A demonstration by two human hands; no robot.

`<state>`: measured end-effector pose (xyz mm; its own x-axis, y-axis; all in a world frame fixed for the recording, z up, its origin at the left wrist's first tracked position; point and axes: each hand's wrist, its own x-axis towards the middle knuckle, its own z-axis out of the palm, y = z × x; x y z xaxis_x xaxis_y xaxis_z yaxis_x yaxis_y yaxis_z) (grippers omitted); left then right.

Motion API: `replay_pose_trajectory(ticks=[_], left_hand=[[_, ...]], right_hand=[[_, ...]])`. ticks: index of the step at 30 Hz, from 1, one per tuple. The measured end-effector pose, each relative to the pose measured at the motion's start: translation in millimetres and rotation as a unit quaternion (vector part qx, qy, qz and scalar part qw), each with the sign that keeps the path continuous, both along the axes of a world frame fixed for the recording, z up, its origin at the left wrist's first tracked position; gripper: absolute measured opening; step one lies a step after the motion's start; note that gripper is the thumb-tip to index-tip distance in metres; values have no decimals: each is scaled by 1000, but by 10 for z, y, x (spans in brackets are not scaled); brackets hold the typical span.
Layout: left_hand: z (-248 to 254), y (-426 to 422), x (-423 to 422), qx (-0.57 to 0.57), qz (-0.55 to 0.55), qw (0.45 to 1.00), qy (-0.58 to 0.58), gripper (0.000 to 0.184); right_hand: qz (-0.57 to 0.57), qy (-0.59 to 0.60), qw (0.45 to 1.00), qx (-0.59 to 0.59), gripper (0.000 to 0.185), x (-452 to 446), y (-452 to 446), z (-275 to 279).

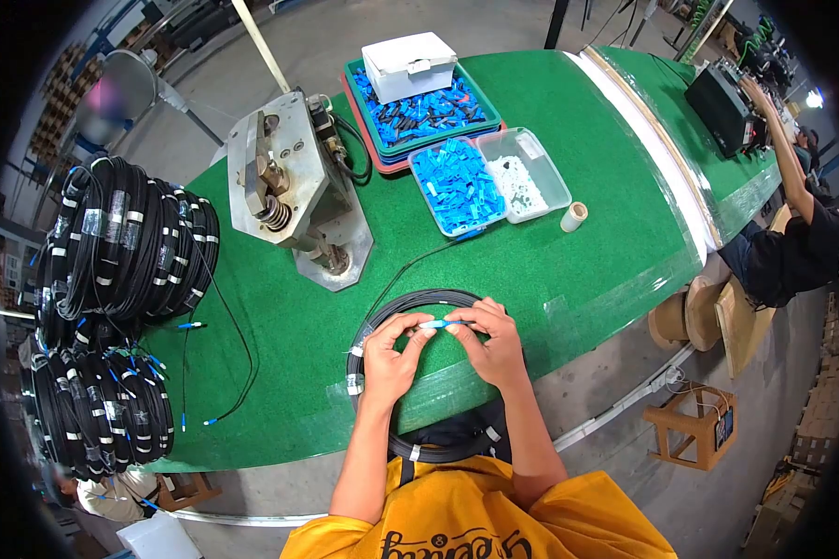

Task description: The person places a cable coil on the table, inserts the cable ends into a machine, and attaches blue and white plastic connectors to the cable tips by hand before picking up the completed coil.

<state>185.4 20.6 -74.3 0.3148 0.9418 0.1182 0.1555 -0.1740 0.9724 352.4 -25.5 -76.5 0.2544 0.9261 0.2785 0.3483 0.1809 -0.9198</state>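
In front of my chest, both hands meet at a small blue cable connector [450, 324] with a white tip. My left hand [393, 356] pinches the white end between thumb and fingertips. The blue body is gripped by the thumb and fingers of my right hand [490, 347]. Under my hands lies a coil of black cable [418, 300], wrapped with white and clear tape, hanging partly over the table's near edge. Its other end runs up the mat to a blue connector [470, 235] beside a clear tub of blue connector parts [457, 186].
Left, tall stacks of black cable coils [126, 233] stand beside a metal press [294, 177]. Behind are a tray of blue parts [410, 121], a white box [408, 65], a tub of white pieces [522, 186] and a tape roll [574, 216]. A co-worker [792, 242] sits right.
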Motion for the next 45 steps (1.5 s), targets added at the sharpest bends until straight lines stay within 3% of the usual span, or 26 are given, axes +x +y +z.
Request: replay_pose_trajectory(ticks=[8,10,14,24,27,29,38,40,45], left_hand=[[-58,-4,33,-15,-10,1000,-24,18],[4,-39,129,-155,-1,955,-253,21],[95,-41,284,-162,-28,947,-276,22],[103,9,472,-123,-65,974,-176,18],[170,97,651,-64,-103,984,-127,17],[237,170,815,-20,-121,989,-77,17],[10,565,1218,-69,-159,981,-84,11],[3,704,1281,-71,-189,976,-82,10],[-164,940,1442,-23,-211,974,-78,13]], right_hand=[[-10,-3,999,-39,13,2,-23,71],[-21,42,999,-24,14,-53,-10,36],[-51,110,993,-1,13,-87,-21,-129],[-32,151,988,26,13,140,-11,-124],[-30,212,976,46,12,245,-52,-171],[-47,339,939,23,13,324,-64,-254],[-101,314,944,26,17,589,135,-330],[-100,305,946,-40,19,641,198,-339],[-112,312,941,-69,20,743,336,-340]])
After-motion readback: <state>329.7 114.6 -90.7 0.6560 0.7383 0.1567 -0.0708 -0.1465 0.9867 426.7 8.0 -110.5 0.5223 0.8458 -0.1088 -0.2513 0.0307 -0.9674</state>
